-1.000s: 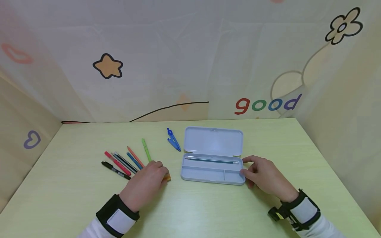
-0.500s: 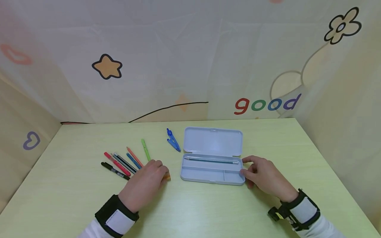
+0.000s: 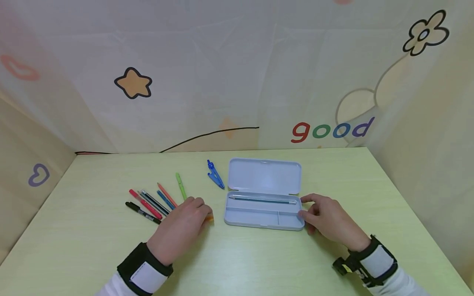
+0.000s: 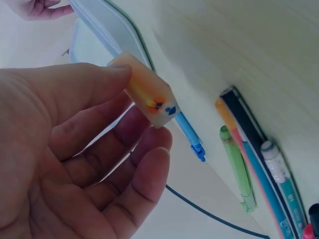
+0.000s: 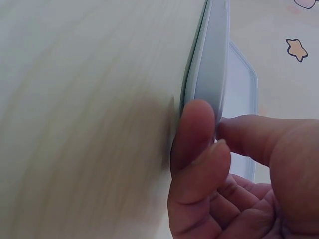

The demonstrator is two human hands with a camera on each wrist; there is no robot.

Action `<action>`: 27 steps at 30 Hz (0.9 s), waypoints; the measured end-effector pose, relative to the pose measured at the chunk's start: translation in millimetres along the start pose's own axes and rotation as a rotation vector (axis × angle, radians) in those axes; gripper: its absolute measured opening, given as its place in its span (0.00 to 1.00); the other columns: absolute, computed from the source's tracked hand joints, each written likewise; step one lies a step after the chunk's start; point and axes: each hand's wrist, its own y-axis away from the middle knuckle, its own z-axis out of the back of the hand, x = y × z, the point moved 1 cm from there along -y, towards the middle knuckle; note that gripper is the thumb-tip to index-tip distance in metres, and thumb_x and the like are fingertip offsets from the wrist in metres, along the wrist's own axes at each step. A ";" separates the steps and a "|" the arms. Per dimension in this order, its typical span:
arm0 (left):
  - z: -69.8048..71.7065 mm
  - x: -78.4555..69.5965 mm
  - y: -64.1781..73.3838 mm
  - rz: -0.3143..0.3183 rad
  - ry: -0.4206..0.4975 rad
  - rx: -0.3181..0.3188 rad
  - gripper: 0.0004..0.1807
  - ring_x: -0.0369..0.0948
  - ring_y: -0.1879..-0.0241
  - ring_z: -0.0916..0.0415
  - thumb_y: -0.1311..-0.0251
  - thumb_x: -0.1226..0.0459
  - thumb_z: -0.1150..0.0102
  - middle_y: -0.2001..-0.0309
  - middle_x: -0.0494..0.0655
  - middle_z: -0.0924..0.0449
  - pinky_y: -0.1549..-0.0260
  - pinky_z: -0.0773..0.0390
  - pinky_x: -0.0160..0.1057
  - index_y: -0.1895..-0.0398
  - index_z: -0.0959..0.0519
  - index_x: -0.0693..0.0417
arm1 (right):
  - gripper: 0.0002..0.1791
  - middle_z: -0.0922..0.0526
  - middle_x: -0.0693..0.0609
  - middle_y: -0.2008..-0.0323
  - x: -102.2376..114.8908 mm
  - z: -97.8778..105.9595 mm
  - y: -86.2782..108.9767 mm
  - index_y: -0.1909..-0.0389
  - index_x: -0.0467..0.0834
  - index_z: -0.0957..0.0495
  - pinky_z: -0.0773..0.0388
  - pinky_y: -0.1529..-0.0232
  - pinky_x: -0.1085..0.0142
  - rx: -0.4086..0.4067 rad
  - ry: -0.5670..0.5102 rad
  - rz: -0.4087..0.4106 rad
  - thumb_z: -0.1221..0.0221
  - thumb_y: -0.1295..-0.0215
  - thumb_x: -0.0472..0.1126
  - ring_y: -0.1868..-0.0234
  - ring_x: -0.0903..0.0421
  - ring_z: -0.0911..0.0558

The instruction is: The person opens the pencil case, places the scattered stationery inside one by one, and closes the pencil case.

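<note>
My left hand (image 3: 181, 228) pinches a small block eraser (image 4: 147, 92), orange and whitish with a printed face, between thumb and fingers. The head view shows only the eraser's end past the fingers, left of the pencil case. That pale blue pencil case (image 3: 241, 218) lies with its lid (image 3: 264, 174) folded back. One teal pencil (image 3: 263, 200) rests in its long upper compartment; two lower compartments are bare. My right hand (image 3: 326, 216) grips the right end of the case, thumb and fingers on its edge; the right wrist view shows this case wall (image 5: 212, 64) close up.
Left of the case lie a black marker (image 3: 142, 212), a red pen (image 3: 145, 204), dark pencils (image 3: 157, 202), a blue pen (image 3: 166, 199), an orange pencil (image 3: 167, 193) and a green pen (image 3: 181, 186). A blue compass (image 3: 215, 174) lies behind. A printed curtain (image 3: 207, 82) borders the table.
The eraser in my left hand has risen slightly and tilted. My right hand keeps its hold on the pencil case.
</note>
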 end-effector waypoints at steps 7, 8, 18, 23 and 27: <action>4.6 -4.7 -2.6 -0.045 -0.029 -0.052 0.08 0.44 0.63 0.23 0.41 0.68 0.22 0.65 0.45 0.19 0.59 0.17 0.40 0.62 0.13 0.55 | 0.26 0.19 0.52 0.77 0.8 -0.2 0.3 0.32 0.34 0.27 0.27 0.71 0.64 -0.001 -0.001 -0.004 0.35 0.24 0.41 0.75 0.53 0.22; 5.2 -5.3 -3.1 -0.053 -0.034 -0.062 0.08 0.44 0.63 0.23 0.41 0.68 0.22 0.65 0.45 0.19 0.59 0.17 0.41 0.62 0.14 0.55 | 0.26 0.19 0.52 0.77 1.2 -0.2 0.0 0.32 0.35 0.27 0.27 0.71 0.64 -0.001 -0.001 -0.008 0.35 0.24 0.41 0.75 0.53 0.21; 9.3 -12.5 -9.5 -0.078 -0.047 -0.073 0.08 0.45 0.63 0.23 0.40 0.66 0.22 0.65 0.45 0.19 0.60 0.18 0.42 0.61 0.13 0.55 | 0.26 0.19 0.51 0.77 3.7 -1.2 -0.2 0.31 0.34 0.28 0.27 0.70 0.63 0.002 -0.008 -0.005 0.35 0.24 0.41 0.75 0.53 0.22; 11.3 -17.6 -13.8 -0.078 -0.047 -0.060 0.08 0.45 0.62 0.23 0.40 0.66 0.22 0.65 0.45 0.19 0.61 0.18 0.42 0.60 0.13 0.55 | 0.26 0.19 0.51 0.77 3.4 -1.6 -0.6 0.31 0.34 0.28 0.26 0.70 0.63 0.012 -0.021 -0.005 0.36 0.23 0.40 0.75 0.53 0.21; 11.4 -22.5 -18.4 -0.085 -0.044 -0.055 0.08 0.44 0.63 0.24 0.39 0.66 0.22 0.64 0.45 0.19 0.60 0.18 0.41 0.60 0.13 0.55 | 0.25 0.19 0.51 0.76 2.9 -2.3 -0.5 0.31 0.34 0.28 0.27 0.72 0.63 0.013 -0.030 -0.001 0.37 0.23 0.40 0.75 0.52 0.21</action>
